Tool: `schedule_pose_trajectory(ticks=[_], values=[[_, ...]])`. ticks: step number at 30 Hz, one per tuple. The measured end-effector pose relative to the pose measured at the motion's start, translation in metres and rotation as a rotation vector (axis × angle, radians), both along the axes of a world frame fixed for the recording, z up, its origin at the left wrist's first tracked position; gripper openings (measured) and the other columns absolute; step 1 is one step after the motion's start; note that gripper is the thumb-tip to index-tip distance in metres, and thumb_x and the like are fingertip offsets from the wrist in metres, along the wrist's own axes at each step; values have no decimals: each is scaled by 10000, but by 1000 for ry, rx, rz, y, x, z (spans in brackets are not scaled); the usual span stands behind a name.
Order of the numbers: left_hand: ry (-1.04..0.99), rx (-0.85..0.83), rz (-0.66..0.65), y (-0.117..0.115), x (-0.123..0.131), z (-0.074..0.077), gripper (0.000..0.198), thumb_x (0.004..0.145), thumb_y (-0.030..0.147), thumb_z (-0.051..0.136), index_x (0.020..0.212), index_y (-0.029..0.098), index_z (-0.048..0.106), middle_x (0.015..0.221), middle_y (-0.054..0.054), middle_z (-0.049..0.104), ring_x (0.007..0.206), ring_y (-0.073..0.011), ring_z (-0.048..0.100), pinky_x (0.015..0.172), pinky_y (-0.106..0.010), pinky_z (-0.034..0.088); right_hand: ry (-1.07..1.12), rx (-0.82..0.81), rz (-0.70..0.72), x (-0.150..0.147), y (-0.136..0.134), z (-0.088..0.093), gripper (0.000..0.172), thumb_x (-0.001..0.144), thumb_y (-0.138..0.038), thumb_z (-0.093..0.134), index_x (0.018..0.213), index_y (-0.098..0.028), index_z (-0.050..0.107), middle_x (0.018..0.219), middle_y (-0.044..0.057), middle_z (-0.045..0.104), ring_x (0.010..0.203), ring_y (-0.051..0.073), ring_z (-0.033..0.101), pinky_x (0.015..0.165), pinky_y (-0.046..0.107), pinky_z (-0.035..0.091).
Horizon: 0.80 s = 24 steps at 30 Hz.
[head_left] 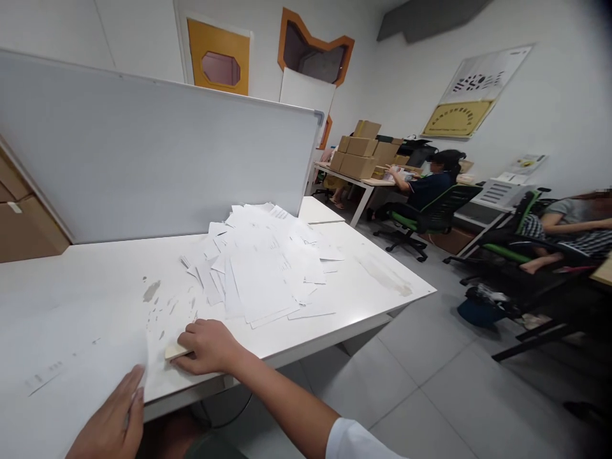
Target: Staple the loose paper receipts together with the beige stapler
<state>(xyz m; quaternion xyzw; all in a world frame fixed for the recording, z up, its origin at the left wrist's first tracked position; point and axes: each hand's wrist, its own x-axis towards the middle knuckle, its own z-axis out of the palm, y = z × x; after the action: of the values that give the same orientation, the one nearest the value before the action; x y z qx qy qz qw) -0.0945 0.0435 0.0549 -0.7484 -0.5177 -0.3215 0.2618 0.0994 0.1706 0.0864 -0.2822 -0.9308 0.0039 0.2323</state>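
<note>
My right hand [208,346] rests near the front edge of the white table [373,280], fingers curled over a small pale block [174,351] that looks like an eraser or sponge. My left hand [112,421] lies at the table's front edge with fingers stretched flat, pressing on the corner of a white sheet of paper [71,357]. A loose heap of white papers [265,261] is spread over the middle of the table, beyond both hands. Grey scuff marks [152,291] show on the tabletop between my hands and the heap.
A white partition board [157,153] stands along the table's far side. To the right, two people sit in green-and-black office chairs [430,220] at other desks. Cardboard boxes [358,156] are stacked on a far desk. Grey tiled floor lies to the right.
</note>
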Motion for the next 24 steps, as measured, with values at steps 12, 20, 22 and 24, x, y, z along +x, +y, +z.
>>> schedule_pose_trajectory(ticks=[12,20,22,24], values=[[275,150,-78,20,27,-3,519,828,101,527,1331,-5,463,1122,-211,727,1052,-372,662,884,-484,506,91,-38,15,4,-5,6,348,892,-446,532,1106,-174,567,857,45,679,796,199,629,574,291,389],[30,48,11,13,40,-18,646,826,179,533,1443,110,354,1222,-195,681,1141,-357,622,976,-498,476,85,-5,50,6,-4,1,337,933,-445,464,1081,-162,571,834,49,653,792,189,609,618,287,416],[-15,32,20,11,40,-21,647,830,194,527,1448,127,348,1250,-192,667,1160,-351,612,1002,-501,461,66,22,82,5,-5,-1,329,935,-445,437,1039,-167,580,804,42,648,770,185,601,629,290,420],[-33,22,17,9,40,-23,658,828,196,530,1454,134,337,1251,-192,665,1158,-343,614,1014,-498,455,59,45,98,5,-6,-2,339,943,-450,407,1013,-171,586,791,36,648,759,180,597,634,292,420]])
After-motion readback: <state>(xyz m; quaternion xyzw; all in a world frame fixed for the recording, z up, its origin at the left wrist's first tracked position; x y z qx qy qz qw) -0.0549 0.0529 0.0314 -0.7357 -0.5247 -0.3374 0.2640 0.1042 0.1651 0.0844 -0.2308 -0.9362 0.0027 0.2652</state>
